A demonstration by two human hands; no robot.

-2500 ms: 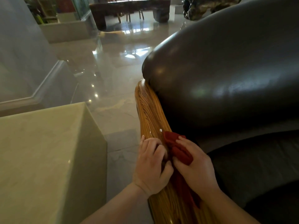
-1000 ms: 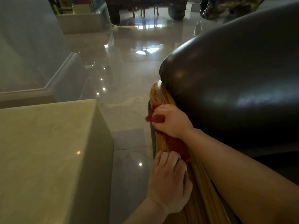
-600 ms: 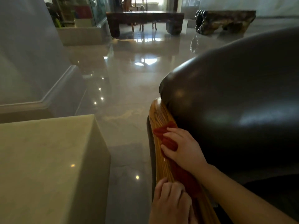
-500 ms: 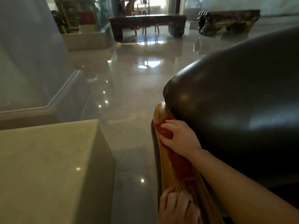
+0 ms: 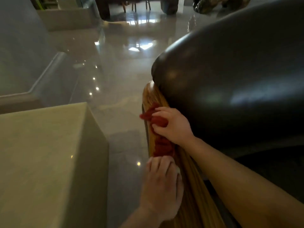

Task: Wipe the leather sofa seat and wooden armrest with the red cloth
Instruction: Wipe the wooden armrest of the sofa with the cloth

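A striped golden wooden armrest runs from the bottom centre up to the dark leather sofa back. The red cloth lies bunched along the armrest's top. My right hand presses down on the cloth's far end, fingers curled over it, close against the leather. My left hand rests flat on the armrest nearer to me, its fingertips touching the cloth's near end. The dark seat cushion shows at the lower right, partly hidden by my right forearm.
A pale stone block stands left of the armrest, with a narrow strip of glossy floor between them. A grey wall and baseboard run along the left. A dark table and a carved root piece stand far back.
My right hand has slid the cloth back along the armrest, away from the far tip. The left hand stays planted on the armrest behind it. The camera has tilted down.
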